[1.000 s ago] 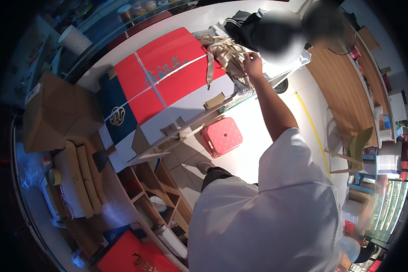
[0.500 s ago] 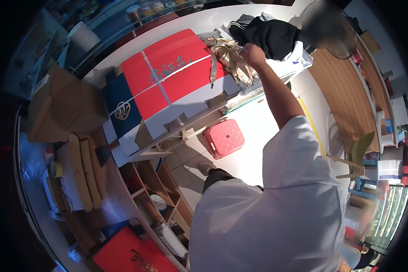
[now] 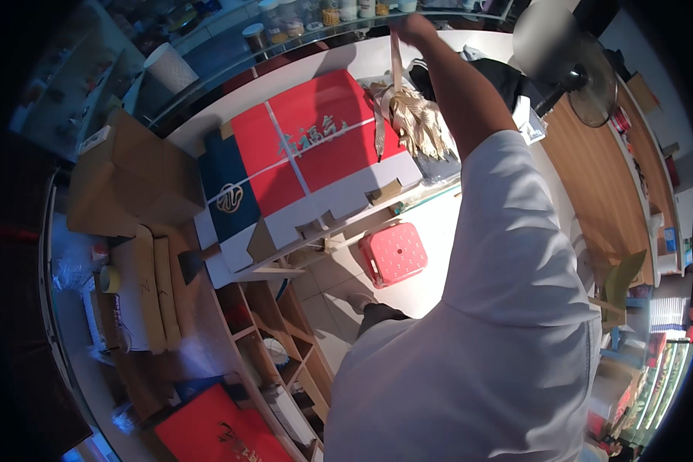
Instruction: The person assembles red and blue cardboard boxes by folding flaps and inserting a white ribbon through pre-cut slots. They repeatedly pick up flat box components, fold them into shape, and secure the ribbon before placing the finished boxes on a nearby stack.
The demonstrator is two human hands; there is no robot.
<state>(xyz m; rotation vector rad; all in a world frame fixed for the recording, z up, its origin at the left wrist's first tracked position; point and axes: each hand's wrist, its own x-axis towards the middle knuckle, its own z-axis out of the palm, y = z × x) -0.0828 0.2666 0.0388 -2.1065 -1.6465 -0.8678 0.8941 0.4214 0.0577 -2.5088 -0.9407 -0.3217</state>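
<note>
My right hand is raised at the end of my stretched arm, high in the picture by the glass shelf. Its fingers are closed on one end of a cream ribbon, which hangs straight down. Below it lies a bundle of cream ribbons, its loose ends spread over the counter and onto a large box. That flat red-and-dark-blue gift box is crossed by white straps and lies left of the bundle. My left hand is out of view.
A pink stool stands on the floor. Brown cartons are at the left, and a fan at the upper right. Jars line the glass shelf. Another red box lies lower left, beside wooden cubbyholes.
My right hand has risen from the ribbon bundle toward the glass shelf, drawing one ribbon up taut. The view has shifted slightly, so the boxes and stool sit lower and further right.
</note>
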